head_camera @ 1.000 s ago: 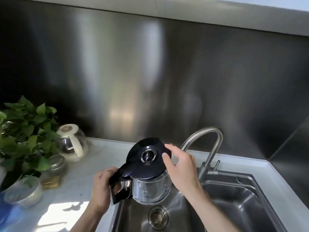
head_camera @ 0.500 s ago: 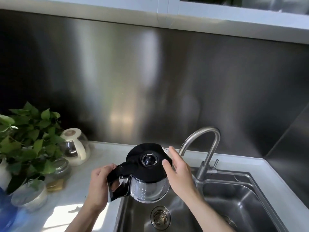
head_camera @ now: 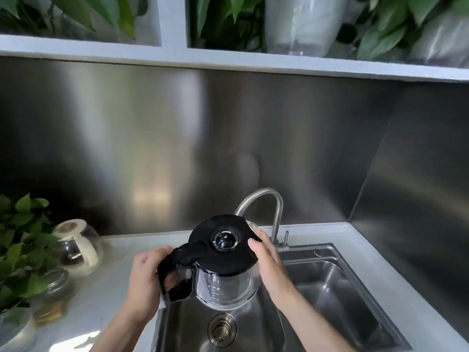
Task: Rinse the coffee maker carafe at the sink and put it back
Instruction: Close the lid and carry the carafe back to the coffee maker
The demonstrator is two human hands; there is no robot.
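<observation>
The glass coffee carafe [head_camera: 225, 285] with its black lid [head_camera: 223, 241] and black handle hangs upright over the left end of the steel sink [head_camera: 330, 283]. My left hand [head_camera: 146, 278] grips the handle. My right hand [head_camera: 266, 260] lies against the right side of the lid and glass, thumb on the lid's edge. The lid sits flat on the carafe. Just behind the carafe arches the curved steel faucet [head_camera: 269, 201]; no water is visible from it. The drain strainer [head_camera: 222, 329] lies directly below the carafe.
On the white counter [head_camera: 114, 288] at the left stand a glass pot with a cream lid and handle [head_camera: 78, 246], a leafy plant [head_camera: 20, 240] and small glass jars [head_camera: 54, 283]. A steel backsplash rises behind. Plants fill the shelf [head_camera: 228, 62] above.
The lid, tilted up a second ago, has come down flat onto the carafe. The view has tilted upward, so the shelf with plants now shows.
</observation>
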